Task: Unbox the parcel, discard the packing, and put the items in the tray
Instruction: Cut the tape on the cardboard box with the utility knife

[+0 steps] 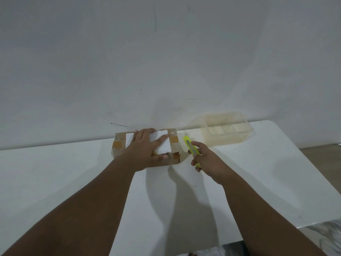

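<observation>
- Two bare forearms reach forward from the near edge of the view over a white tabletop (73,172), converging toward its far side.
- Left hand (145,150) lies palm down on top of the parcel (147,146), fingers spread flat across its white label (162,143), thumb hooked over the near edge of the box. It presses rather than grips.
- Brown cardboard shows at both ends of the parcel, wrapped in clear tape, with an orange patch at each end. The box sits at the far edge of the tabletop, against the pale wall (166,52).
- Right hand (204,157) is curled closed around a yellow-green box cutter (191,148), just to the right of the parcel and apart from it. The wrist is bent inward, and the cutter slants up and to the far left, its tip near the parcel's right end.
- Whether the blade is pushed out cannot be told.
- Farther right, at the far edge of the tabletop, stands a clear plastic tray (228,143), well apart from both hands.
</observation>
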